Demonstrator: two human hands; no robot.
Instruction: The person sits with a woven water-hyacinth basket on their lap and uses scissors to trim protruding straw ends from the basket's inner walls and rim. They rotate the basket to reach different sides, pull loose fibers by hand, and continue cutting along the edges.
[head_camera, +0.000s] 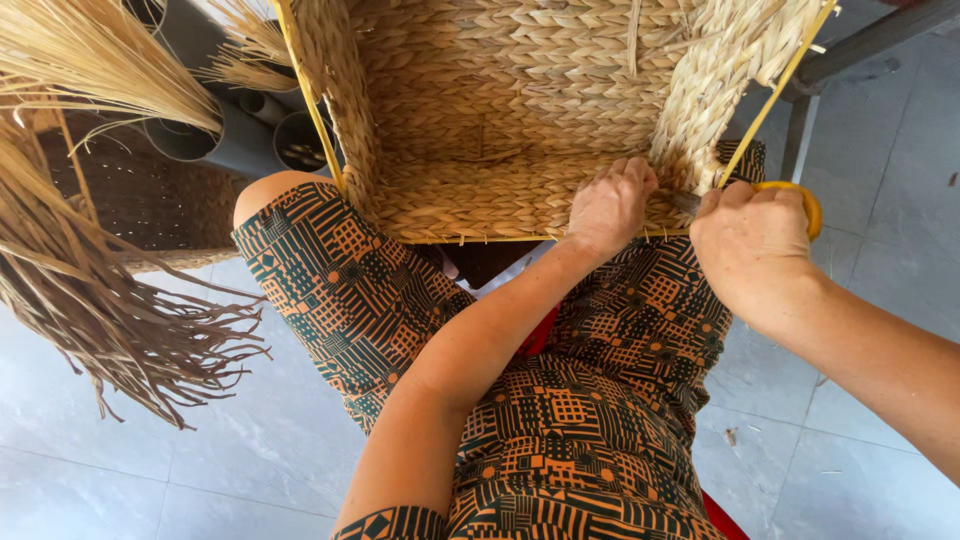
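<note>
Right hand (752, 245), right of centre in the frame: fingers closed around the yellow loop handle of a pair of scissors (800, 200), the blades pointing left toward the basket's corner and mostly hidden behind the hand. Left hand (612, 205), just beside it at centre: fingers curled tight over the lower rim of the woven basket (480, 130), pinching the plaited fibre where the near wall meets the right wall. The two hands are near each other but not touching.

The basket fills the upper centre of the frame, open side toward the camera, resting against the person's lap on a patterned orange-and-dark dress (560, 400). A yellow frame rod (770, 100) runs along its edges.

Step in hand, as judged: trimming or finishing stray fibre ends at the lower right corner of the rim, the left hand steadying the weave. The next move calls for a firm hold on the rim and the blades kept close to the plait without nicking it.

Loose dried straw (90, 250) hangs at the left of the frame; grey pipes (240, 140) lie at upper left on the tiled floor (850, 460).
</note>
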